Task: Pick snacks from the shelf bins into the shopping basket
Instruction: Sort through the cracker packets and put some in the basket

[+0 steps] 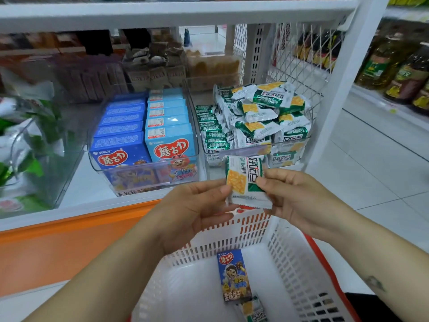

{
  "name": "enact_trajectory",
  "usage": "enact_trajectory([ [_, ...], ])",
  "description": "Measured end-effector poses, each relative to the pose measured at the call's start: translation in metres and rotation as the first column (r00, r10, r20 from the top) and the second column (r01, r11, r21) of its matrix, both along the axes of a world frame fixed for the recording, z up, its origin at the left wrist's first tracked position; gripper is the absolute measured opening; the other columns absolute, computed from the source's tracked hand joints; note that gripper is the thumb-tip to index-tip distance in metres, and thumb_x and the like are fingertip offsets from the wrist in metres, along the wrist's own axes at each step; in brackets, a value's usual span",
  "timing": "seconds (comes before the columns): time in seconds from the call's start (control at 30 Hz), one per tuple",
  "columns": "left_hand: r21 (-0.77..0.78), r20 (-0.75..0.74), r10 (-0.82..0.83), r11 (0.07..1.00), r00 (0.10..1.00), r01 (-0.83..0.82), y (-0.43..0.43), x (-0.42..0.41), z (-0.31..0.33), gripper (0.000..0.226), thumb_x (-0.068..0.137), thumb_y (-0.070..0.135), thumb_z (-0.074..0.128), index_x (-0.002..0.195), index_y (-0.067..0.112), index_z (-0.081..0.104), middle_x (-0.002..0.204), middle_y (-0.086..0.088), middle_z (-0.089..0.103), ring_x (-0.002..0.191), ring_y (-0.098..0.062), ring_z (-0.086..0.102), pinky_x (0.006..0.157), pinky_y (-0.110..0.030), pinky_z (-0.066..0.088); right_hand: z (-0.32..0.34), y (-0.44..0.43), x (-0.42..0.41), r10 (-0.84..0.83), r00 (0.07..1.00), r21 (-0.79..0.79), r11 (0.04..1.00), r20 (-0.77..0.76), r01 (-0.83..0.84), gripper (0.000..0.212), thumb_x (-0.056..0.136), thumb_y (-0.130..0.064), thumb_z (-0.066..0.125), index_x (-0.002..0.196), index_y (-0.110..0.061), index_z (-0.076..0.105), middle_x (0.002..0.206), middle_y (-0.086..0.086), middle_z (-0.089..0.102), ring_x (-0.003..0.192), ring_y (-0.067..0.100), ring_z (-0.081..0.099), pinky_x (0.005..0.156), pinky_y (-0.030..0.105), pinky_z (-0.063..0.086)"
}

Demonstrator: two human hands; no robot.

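A green-and-white cracker packet [246, 180] is held upright between both hands, above the white shopping basket [234, 231]. My left hand [192, 210] pinches its left edge. My right hand [294, 201] pinches its right edge. Right behind the packet, a clear bin [287, 141] on the shelf holds several more of these packets [257, 112]. In the basket lie a dark blue snack box [233, 277] and another cracker packet [253, 310], partly cut off by the frame's bottom edge.
A clear bin [130, 167] left of the cracker bin holds dark blue and light blue snack boxes [148, 129]. Further left stands a bin of green-and-white bags [21, 145]. An orange panel [69, 240] runs below the shelf. Oil bottles [394, 73] stand on a shelf at the right.
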State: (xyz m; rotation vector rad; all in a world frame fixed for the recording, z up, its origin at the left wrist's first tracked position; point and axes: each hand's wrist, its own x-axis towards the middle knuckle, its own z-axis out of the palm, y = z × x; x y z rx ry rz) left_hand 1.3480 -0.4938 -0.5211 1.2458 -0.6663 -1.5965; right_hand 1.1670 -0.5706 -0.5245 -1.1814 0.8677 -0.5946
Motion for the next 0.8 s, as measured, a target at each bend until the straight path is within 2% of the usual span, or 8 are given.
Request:
enact_trajectory([
  [0.1, -0.015, 0.056, -0.021, 1.000, 0.998, 0.022, -0.001, 0.004, 0.000, 0.038, 0.067, 0.016, 0.067, 0.104, 0.007, 0.069, 0.101, -0.013, 0.074, 0.086, -0.020, 0.072, 0.075, -0.027, 0.060, 0.000, -0.001, -0.001, 0.020, 1.000, 0.012, 1.000, 0.011, -0.020, 0.040, 0.070, -0.022, 0.063, 0.105, -0.004, 0.068, 0.092, 0.011, 0.073, 0.073, 0.016, 0.065, 0.065, 0.025, 0.055],
  [0.27, -0.048, 0.199, -0.116, 0.991, 0.973, 0.128, 0.001, 0.008, 0.004, 0.039, 0.065, 0.019, 0.068, 0.103, 0.015, 0.071, 0.100, -0.010, 0.074, 0.083, -0.017, 0.073, 0.078, -0.025, 0.058, 0.001, -0.001, -0.001, -0.025, 1.000, 0.000, 1.000, 0.016, 0.025, 0.050, 0.070, -0.022, 0.063, 0.115, 0.001, 0.063, 0.110, 0.024, 0.067, 0.088, 0.028, 0.061, 0.067, 0.027, 0.055],
  [0.4, -0.075, 0.311, -0.082, 0.991, 0.947, 0.111, 0.003, 0.006, 0.006, 0.040, 0.065, 0.024, 0.069, 0.105, 0.021, 0.070, 0.096, -0.005, 0.075, 0.084, -0.015, 0.073, 0.083, -0.029, 0.057, 0.002, 0.000, 0.002, -0.083, 0.996, -0.029, 0.996, 0.017, 0.083, 0.057, 0.067, -0.022, 0.065, 0.119, 0.002, 0.059, 0.109, 0.027, 0.066, 0.086, 0.027, 0.063, 0.068, 0.029, 0.056],
  [0.5, -0.118, 0.452, -0.005, 0.991, 0.892, 0.066, 0.005, 0.000, 0.009, 0.037, 0.079, 0.022, 0.067, 0.116, 0.022, 0.064, 0.088, 0.002, 0.076, 0.082, -0.012, 0.073, 0.084, -0.032, 0.057, 0.002, 0.001, 0.003, -0.130, 0.991, -0.063, 0.989, 0.012, 0.131, 0.064, 0.066, -0.023, 0.066, 0.125, 0.000, 0.055, 0.101, 0.019, 0.071, 0.084, 0.026, 0.066, 0.077, 0.039, 0.054],
  [0.57, -0.173, 0.630, 0.054, 0.982, 0.775, 0.072, 0.006, -0.005, 0.009, 0.035, 0.088, 0.023, 0.063, 0.122, 0.031, 0.058, 0.081, 0.014, 0.075, 0.071, -0.009, 0.071, 0.075, -0.030, 0.058, 0.003, 0.003, 0.004, -0.167, 0.986, -0.068, 0.984, 0.016, 0.167, 0.066, 0.065, -0.023, 0.067, 0.125, -0.001, 0.055, 0.101, 0.019, 0.071, 0.087, 0.029, 0.065, 0.086, 0.049, 0.051],
  [0.63, -0.215, 0.721, 0.096, 0.972, 0.686, 0.091, 0.007, -0.009, 0.008, 0.038, 0.091, 0.023, 0.061, 0.126, 0.036, 0.053, 0.077, 0.023, 0.072, 0.071, -0.017, 0.070, 0.065, -0.032, 0.055, 0.003, 0.004, 0.005, -0.195, 0.980, -0.061, 0.979, 0.026, 0.196, 0.064, 0.064, -0.022, 0.067, 0.124, -0.001, 0.056, 0.100, 0.017, 0.072, 0.088, 0.029, 0.065, 0.092, 0.053, 0.048],
  [0.7, -0.241, 0.725, 0.115, 0.966, 0.680, 0.093, 0.007, -0.010, 0.007, 0.040, 0.092, 0.021, 0.060, 0.130, 0.032, 0.053, 0.077, 0.023, 0.072, 0.083, -0.021, 0.070, 0.070, -0.035, 0.056, 0.003, 0.004, 0.006, -0.212, 0.977, -0.048, 0.976, 0.040, 0.213, 0.063, 0.065, -0.021, 0.066, 0.124, -0.001, 0.056, 0.100, 0.015, 0.073, 0.088, 0.027, 0.066, 0.093, 0.052, 0.047],
  [0.8, -0.256, 0.715, 0.108, 0.960, 0.691, 0.114, 0.006, -0.007, 0.008, 0.040, 0.093, 0.018, 0.059, 0.130, 0.030, 0.053, 0.081, 0.019, 0.073, 0.087, -0.022, 0.071, 0.084, -0.046, 0.056, 0.003, 0.002, 0.007, -0.219, 0.974, -0.011, 0.976, 0.050, 0.220, 0.066, 0.065, -0.021, 0.066, 0.126, -0.001, 0.055, 0.105, 0.015, 0.071, 0.092, 0.027, 0.064, 0.098, 0.053, 0.044],
])
